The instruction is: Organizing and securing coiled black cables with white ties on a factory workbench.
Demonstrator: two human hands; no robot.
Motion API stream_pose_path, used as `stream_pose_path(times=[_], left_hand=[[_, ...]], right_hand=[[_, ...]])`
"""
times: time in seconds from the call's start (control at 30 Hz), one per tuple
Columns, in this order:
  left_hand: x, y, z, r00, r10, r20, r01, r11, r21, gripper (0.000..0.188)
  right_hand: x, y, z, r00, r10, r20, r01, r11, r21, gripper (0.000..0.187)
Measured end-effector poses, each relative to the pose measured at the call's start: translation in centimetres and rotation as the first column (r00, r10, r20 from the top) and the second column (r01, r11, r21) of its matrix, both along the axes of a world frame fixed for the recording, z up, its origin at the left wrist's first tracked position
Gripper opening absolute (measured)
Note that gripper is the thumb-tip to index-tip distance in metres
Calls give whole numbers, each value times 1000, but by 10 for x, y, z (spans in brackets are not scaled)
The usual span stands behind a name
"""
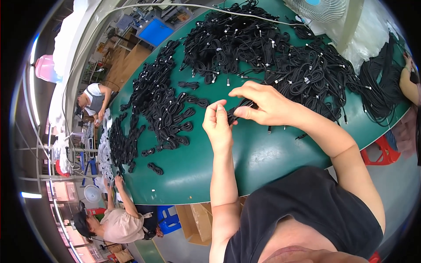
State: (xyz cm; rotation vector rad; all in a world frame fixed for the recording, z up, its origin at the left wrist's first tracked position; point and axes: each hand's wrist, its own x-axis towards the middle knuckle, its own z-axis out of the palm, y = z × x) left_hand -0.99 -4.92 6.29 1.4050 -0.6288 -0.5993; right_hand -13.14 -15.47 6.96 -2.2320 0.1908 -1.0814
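My left hand (218, 125) is closed on one end of a small bundle of black cable (233, 115), its thumb pressed against the fingers. The bundle passes under my right hand (267, 104), whose thumb lies along it. The right forefinger is raised and bent above the cable, and the other right fingers are mostly hidden. Both hands are above the near part of the green table (193, 175). Just beyond them lies a large heap of black coiled cables (302, 79) with pale metal plugs.
Tied cable bundles (169, 118) lie left of my hands, with one single bundle (155, 168) nearer me. A fan (320, 8) stands at the far right beside clear plastic (368, 30). Co-workers (116, 223) are at the left edge; another arm (410, 83) shows at right.
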Motion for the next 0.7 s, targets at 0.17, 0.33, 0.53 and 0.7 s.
stream_pose_path(times=[0.17, 0.33, 0.53, 0.7], left_hand=[[-18, 2, 7, 977, -203, -66, 209, 971, 115, 28], [-52, 35, -11, 699, -330, -634, 576, 786, 226, 38], [-73, 66, -38, 695, -325, -641, 555, 810, 191, 46], [-69, 67, -21, 847, -374, -378, 496, 812, 307, 50]], right_hand=[[-12, -1, -4, 979, -37, 201, 95, 953, -288, 19], [-44, 16, -41, 945, 76, 317, 16, 960, -280, 18], [-64, 37, -39, 950, 162, 265, -50, 922, -384, 18], [-57, 48, -42, 951, 156, 268, -62, 943, -327, 17]])
